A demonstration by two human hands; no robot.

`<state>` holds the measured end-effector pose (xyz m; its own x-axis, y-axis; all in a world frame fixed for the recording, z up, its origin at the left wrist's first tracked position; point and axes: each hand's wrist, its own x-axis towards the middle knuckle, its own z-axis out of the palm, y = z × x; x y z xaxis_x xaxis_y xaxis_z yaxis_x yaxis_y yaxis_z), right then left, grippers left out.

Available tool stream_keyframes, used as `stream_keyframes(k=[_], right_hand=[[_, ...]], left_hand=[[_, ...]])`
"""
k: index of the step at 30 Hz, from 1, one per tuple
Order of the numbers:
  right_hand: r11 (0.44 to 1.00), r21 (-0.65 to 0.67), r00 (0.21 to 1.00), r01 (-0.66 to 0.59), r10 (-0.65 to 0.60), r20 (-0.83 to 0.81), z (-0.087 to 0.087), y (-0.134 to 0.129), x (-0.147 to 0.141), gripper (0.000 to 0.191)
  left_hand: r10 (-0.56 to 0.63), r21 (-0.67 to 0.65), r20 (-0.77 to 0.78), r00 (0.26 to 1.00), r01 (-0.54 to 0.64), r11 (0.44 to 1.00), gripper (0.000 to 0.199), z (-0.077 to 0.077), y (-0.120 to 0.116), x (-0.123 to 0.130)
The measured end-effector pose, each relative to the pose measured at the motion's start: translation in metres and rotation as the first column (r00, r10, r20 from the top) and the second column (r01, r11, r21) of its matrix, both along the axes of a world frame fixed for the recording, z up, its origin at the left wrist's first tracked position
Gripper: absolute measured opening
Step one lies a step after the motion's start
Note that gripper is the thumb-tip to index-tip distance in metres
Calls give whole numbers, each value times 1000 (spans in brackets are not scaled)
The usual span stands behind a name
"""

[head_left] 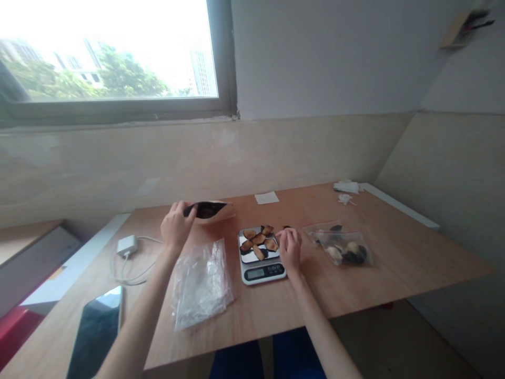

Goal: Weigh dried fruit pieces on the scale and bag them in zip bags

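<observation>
My left hand [177, 225] grips the rim of a pouch [224, 212] above the table; its mouth gapes, showing a dark inside. A white digital kitchen scale [263, 273] stands in front of me, its display too blurred to read. Several dried brown slices [259, 239] with dark edges lie spread over its plate. At the plate's right edge, my right hand [291, 250] has its fingers curled together. A small dark bit shows just behind those fingers; whether they hold it is hidden. Clear plastic bags [203, 284] lie flat left of the scale.
Zip bags with dark and pale pieces [347, 251] lie to the right. A white charger [127, 245] with its cable and a dark tablet-like device [97, 329] are at left. A white paper [267, 198] and crumpled tissue [346, 187] lie toward the back, near the wall.
</observation>
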<state>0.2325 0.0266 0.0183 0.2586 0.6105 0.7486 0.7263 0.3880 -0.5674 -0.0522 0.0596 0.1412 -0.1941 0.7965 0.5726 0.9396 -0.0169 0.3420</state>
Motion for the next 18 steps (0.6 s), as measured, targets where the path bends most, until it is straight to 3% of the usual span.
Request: stream_keyframes(k=[3, 6, 10, 12, 15, 18], right_hand=[[992, 43, 991, -121, 123, -44, 18, -17, -13, 27], [951, 44, 950, -305, 308, -61, 38, -44, -41, 23], [790, -205, 799, -578, 599, 54, 47, -69, -90, 25], [769, -332, 791, -546, 604, 96, 43, -69, -109, 29], [772, -509, 825, -380, 532, 192, 35, -58, -126, 33], [705, -670, 802, -233, 529, 277, 31, -40, -138, 34]], left_hand=[[-66, 30, 118, 991, 63, 998, 20, -40, -38, 4], [-146, 10, 172, 974, 146, 989, 16, -75, -59, 14], [-182, 125, 139, 973, 166, 978, 15, -101, -63, 26], [-199, 227, 114, 973, 169, 959, 15, -110, -60, 29], [-227, 368, 82, 970, 182, 912, 16, -120, -59, 30], [-237, 452, 57, 970, 187, 872, 15, -126, -61, 28]])
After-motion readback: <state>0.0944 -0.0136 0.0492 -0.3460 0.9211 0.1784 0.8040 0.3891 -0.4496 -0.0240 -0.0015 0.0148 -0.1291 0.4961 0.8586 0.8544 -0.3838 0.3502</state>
